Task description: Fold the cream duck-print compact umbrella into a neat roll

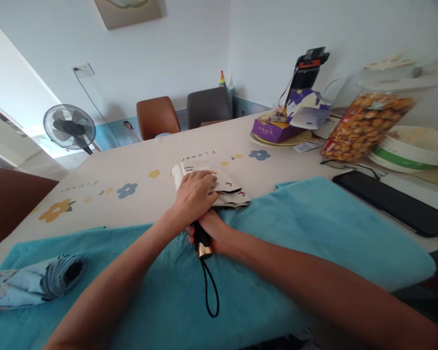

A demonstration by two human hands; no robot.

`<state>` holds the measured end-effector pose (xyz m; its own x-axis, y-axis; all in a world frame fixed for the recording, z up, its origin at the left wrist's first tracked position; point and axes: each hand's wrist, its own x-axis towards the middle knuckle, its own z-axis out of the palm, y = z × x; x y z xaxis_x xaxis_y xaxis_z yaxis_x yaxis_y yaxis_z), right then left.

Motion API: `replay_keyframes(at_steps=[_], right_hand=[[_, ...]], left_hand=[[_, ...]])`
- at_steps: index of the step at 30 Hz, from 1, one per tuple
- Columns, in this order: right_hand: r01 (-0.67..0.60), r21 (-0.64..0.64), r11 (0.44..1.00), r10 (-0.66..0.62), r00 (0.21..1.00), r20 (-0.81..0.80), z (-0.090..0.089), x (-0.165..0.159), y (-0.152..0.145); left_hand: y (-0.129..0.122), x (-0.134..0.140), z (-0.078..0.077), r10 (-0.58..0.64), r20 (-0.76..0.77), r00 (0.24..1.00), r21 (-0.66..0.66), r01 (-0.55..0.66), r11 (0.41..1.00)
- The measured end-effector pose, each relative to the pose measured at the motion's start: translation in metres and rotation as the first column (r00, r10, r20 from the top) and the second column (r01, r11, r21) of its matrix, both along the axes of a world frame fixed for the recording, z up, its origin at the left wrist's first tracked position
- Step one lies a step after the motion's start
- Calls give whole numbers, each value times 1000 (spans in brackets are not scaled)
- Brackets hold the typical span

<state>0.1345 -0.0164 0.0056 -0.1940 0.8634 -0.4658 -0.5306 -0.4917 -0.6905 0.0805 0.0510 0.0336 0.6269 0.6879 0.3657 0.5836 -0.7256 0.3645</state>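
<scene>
A white folding umbrella (228, 182) lies near the middle of the table, its canopy collapsed into loose folds with dark edges. Over those folds my left hand (197, 192) is laid, fingers together and curved round the cloth. My right hand (215, 228) passes beneath the left wrist and is wrapped round the black handle, which ends in a copper-coloured cap (205, 250). From the cap a black wrist loop (212, 296) hangs over the teal cloth (277, 272). At the left on this cloth rests a rolled, light blue patterned bundle (36, 282).
On the right stand a jar of nuts (372, 121), a white and green bowl (409, 148), a purple box (273, 130) and a dark bottle (306, 73). A black phone-like slab (390, 199) lies nearer. Two chairs (158, 117) and a fan (69, 127) are beyond the table.
</scene>
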Motion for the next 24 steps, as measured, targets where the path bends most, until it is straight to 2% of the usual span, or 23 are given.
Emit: replay_keyframes(at_steps=[3,7,11,15,20,24], right_hand=[[-8,-11,1000,8,1000,5,1,1,0],[-64,-96,993,65,998,8,3,3,0],[-138,-122,983,136,990,-20,3,6,1],[-121,-98,988,118,992,-34,4,7,0],[-84,-91,992,80,996,-46,10,10,-3],[-109,-98,989,101,991,-86,11,12,-3]], left_hand=[[-4,-2,9,36,-14,999,96,-34,995],[-8,-10,25,144,77,987,149,-154,977],[-4,-24,43,251,241,938,114,-284,952],[5,-43,61,301,355,885,22,-330,944],[16,-66,76,382,324,865,-34,-393,919],[15,-80,88,436,157,886,12,-443,897]])
